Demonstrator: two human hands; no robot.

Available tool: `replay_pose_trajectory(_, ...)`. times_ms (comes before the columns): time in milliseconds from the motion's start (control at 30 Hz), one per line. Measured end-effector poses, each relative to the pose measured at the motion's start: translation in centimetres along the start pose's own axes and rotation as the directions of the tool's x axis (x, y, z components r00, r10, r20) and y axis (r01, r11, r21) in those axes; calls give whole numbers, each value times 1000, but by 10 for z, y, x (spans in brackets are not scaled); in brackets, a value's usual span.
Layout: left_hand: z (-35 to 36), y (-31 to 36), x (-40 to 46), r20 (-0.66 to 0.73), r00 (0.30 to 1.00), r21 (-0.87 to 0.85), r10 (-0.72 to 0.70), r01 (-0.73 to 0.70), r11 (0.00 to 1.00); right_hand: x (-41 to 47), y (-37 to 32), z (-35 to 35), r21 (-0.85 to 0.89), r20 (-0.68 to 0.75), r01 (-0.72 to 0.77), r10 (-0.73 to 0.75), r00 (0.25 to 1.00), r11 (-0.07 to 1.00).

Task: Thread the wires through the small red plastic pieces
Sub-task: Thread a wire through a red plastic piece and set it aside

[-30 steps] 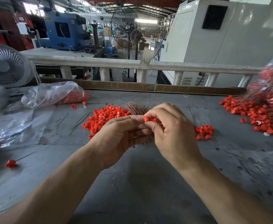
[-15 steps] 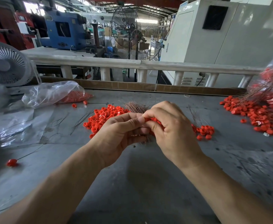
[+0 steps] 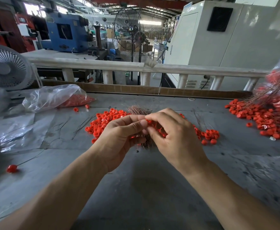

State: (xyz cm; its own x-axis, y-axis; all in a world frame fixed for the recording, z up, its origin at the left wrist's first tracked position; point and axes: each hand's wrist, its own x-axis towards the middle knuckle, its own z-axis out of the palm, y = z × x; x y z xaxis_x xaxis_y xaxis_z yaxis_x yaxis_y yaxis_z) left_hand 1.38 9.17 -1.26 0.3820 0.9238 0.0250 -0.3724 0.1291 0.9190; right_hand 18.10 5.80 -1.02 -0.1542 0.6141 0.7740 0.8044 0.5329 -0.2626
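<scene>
Both forearms are bare, no sleeves; left hand [image 3: 119,138] and right hand [image 3: 174,135] ungloved.

Both bare forearms reach in from the bottom corners, the left from 7 o'clock and the right from 5 o'clock, meeting at centre. The left hand [image 3: 119,138] shows its back, fingers curled, thumb extended toward 3 o'clock. The right hand [image 3: 174,135] has its fingers curled, its fingertips touching the left thumb's tip.
</scene>
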Motion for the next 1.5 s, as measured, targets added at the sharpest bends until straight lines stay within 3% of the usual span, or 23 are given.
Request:
replay_pose_trajectory(200,-2,-2,3,-27,1000,-1,13,-13,1000,0,-1,4,18,3,-5,5,1000,1000)
replay_pose_trajectory(467,-4,-2,5,-171,979,123,114,-93,988,-2,2,10,121,-2,-43,43,999,992)
replay_pose_trajectory(667,-8,-4,7,-270,951,242,149,-83,967,-3,6,11,175,122,-56,35,992,983)
replay_pose_trajectory(1033,-16,-1,10,-335,930,135,153,-114,984,-4,1,4,285,206,-166,109,973,944)
replay_pose_trajectory(1200,-19,-1,11,-352,919,158,178,-130,979,-3,1,2,249,224,-138,82,971,959)
replay_pose_trajectory(1300,-19,0,11,-313,937,174,158,-107,979,-2,8,1,160,148,-146,123,981,976)
replay_pose_trajectory(1400,-21,1,11,-338,923,233,182,-105,967,2,27,-6,-20,25,-237,238,971,971)
replay_pose_trajectory(1500,-21,1,11,-354,908,309,223,-112,944,4,53,-19,-190,-70,-424,419,905,885)
